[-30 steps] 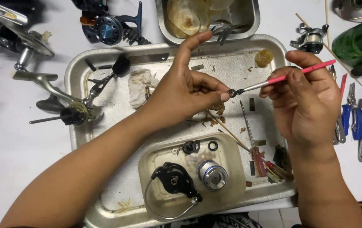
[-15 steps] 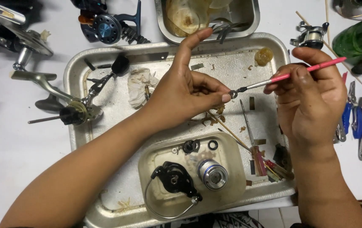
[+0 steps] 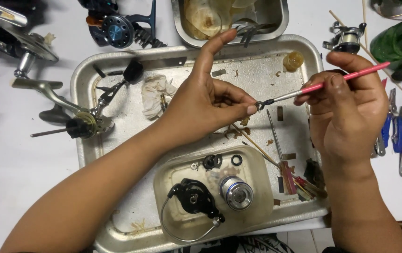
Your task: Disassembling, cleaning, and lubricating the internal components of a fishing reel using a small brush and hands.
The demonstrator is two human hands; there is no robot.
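Left hand (image 3: pixel 205 105) pinching at fingertips, index finger raised, right hand (image 3: pixel 351 112) curled in a closed grip

Both forearms are bare to the frame edge, with no sleeves, gloves, rings or watch; the left hand (image 3: pixel 205 105) and right hand (image 3: pixel 348 115) have short, unpainted nails.

bare tray (image 3: pixel 257 75) above hands; small dish (image 3: pixel 257 161) crowds below.

head view: one camera, looking steeply down from above | close over the metal tray (image 3: pixel 276 65) on the white table (image 3: pixel 13 178) | both forearms enter from the bottom edge | no second view to overlap
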